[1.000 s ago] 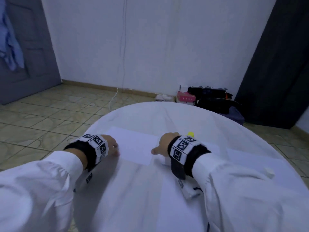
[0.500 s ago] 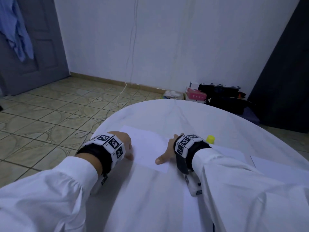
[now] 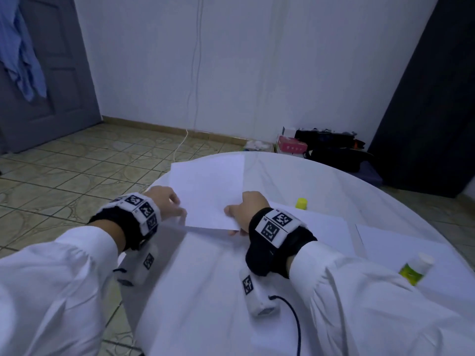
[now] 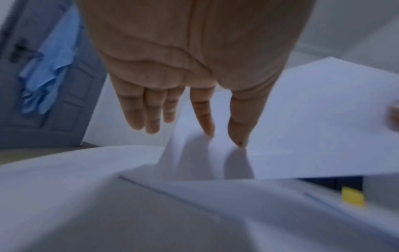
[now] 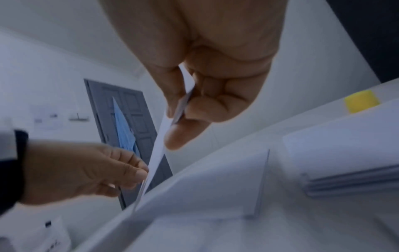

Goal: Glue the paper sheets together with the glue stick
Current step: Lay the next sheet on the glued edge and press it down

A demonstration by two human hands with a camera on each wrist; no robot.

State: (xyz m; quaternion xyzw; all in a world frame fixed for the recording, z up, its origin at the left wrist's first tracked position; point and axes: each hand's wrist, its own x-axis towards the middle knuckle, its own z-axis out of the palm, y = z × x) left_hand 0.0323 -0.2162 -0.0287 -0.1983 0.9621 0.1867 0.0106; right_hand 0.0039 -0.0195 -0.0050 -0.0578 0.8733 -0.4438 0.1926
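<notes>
**Both hands lift one paper sheet off the round table**

Head view: the left hand (image 3: pixel 167 201) and the right hand (image 3: pixel 246 209) each hold a near corner of a white paper sheet (image 3: pixel 208 191), which tilts up and away over the round white table (image 3: pixel 295 176). More sheets (image 3: pixel 321 227) lie flat on the table to the right. A yellow cap (image 3: pixel 301 203) stands just beyond them. The glue stick (image 3: pixel 416 269), white-topped with a green label, lies on its side on a sheet near the right sleeve (image 3: pixel 372 304). A grey door (image 3: pixel 51 73) with a blue garment (image 3: pixel 20 52) hanging on it stands at far left.

Left wrist view: the left hand (image 4: pixel 194 59) has its forefinger and thumb (image 4: pixel 239 126) against the raised paper sheet (image 4: pixel 313 119) at its lower left corner; the other three fingers hang straight, apart from the paper. Whether the thumb and forefinger truly pinch is not clear here. The yellow cap (image 4: pixel 353 196) shows blurred at lower right.

Right wrist view: the right hand (image 5: pixel 205 68) pinches the sheet's edge (image 5: pixel 164 129) between thumb and curled fingers. Across it, the left hand (image 5: pixel 86 170) nips the same edge with its fingertips (image 5: pixel 140 173). Flat sheets (image 5: pixel 215 187) lie below, with a thin stack (image 5: pixel 349 153) to the right and the yellow cap (image 5: pixel 361 101) beyond.
</notes>
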